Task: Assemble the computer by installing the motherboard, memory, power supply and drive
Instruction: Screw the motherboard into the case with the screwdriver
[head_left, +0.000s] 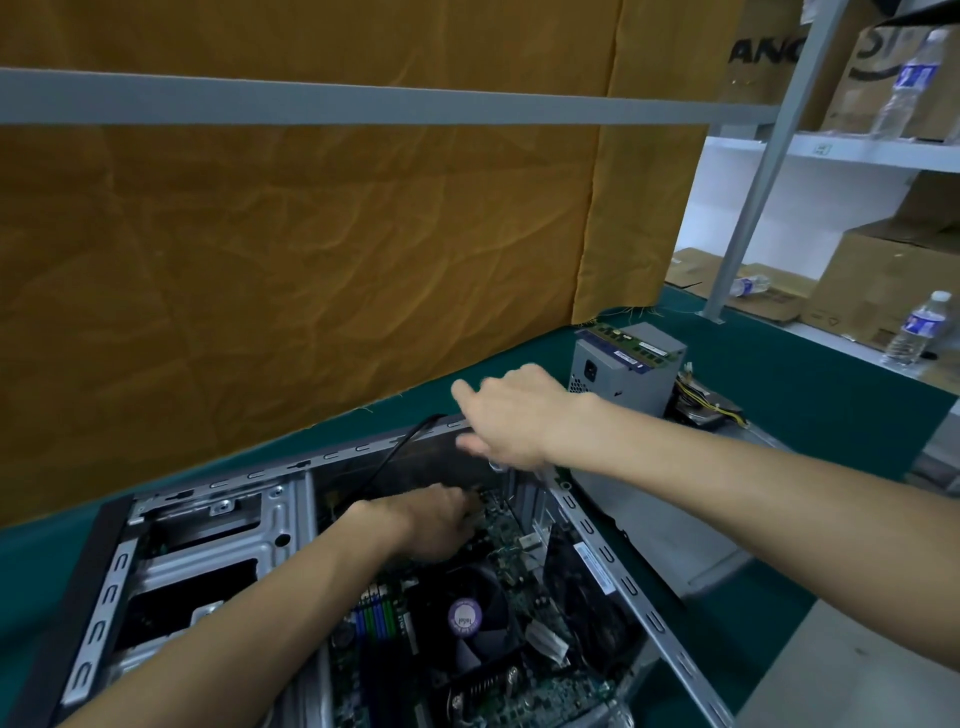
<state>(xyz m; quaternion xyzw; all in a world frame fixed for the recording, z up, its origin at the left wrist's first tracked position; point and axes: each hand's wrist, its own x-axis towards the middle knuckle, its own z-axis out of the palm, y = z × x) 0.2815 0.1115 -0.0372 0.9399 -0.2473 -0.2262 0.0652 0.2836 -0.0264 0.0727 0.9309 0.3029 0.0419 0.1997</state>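
Two hands work at my open case (332, 462). Left hand (436, 525) pinches something small over the motherboard (511, 545); I cannot tell what. Right hand (511, 415) hovers spread above the far rim.

Matt grey sheet-metal case (597, 525), green cloth table cover (779, 374), creased ochre fabric backdrop (311, 249)

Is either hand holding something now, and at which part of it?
The right hand is blurred, over the far rim of the case; no grip shows. The left hand reaches down onto the motherboard; its fingers are hidden, so a hold cannot be told.
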